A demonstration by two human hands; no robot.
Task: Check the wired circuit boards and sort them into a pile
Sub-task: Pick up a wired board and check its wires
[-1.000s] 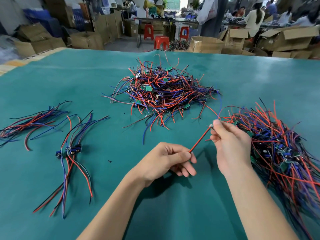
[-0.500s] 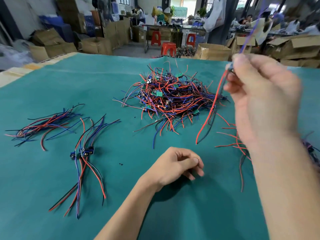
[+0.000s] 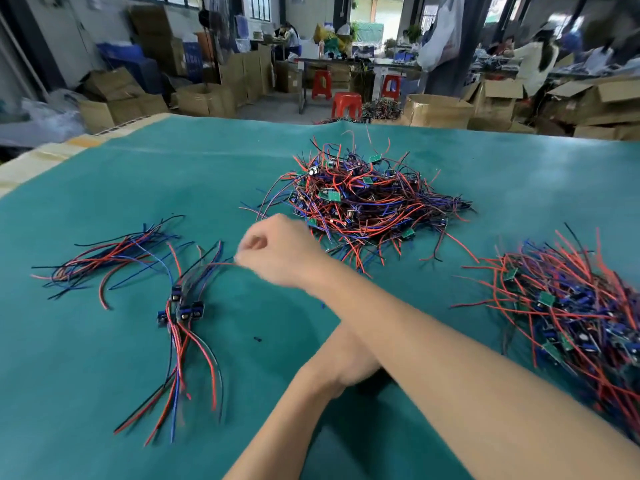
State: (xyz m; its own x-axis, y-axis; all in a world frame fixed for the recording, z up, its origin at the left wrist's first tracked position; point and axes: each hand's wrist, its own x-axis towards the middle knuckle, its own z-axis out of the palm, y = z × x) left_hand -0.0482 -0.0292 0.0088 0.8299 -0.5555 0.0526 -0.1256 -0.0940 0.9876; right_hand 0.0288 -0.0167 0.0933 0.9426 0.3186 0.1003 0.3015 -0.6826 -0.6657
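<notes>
My right hand (image 3: 273,251) has reached across to the left, fingers curled, and pinches the red and black wire ends of a wired circuit board (image 3: 176,293). That board lies at the top of the small sorted pile (image 3: 183,311) of blue boards with long leads. My left hand (image 3: 341,362) rests on the teal table cover near the middle. My right forearm crosses over it and hides its fingers. A large tangled heap of wired boards (image 3: 363,199) sits behind the right hand. Another heap (image 3: 571,306) lies at the right.
A loose bundle of red, blue and black wires (image 3: 114,261) lies at the far left. The teal cover (image 3: 104,358) spans the whole table. Cardboard boxes (image 3: 436,110), red stools (image 3: 346,103) and seated people fill the workshop beyond the far edge.
My right hand came down from in front of the camera and swung left across my left arm, carrying the wired board to the small pile. My left hand stayed on the table.
</notes>
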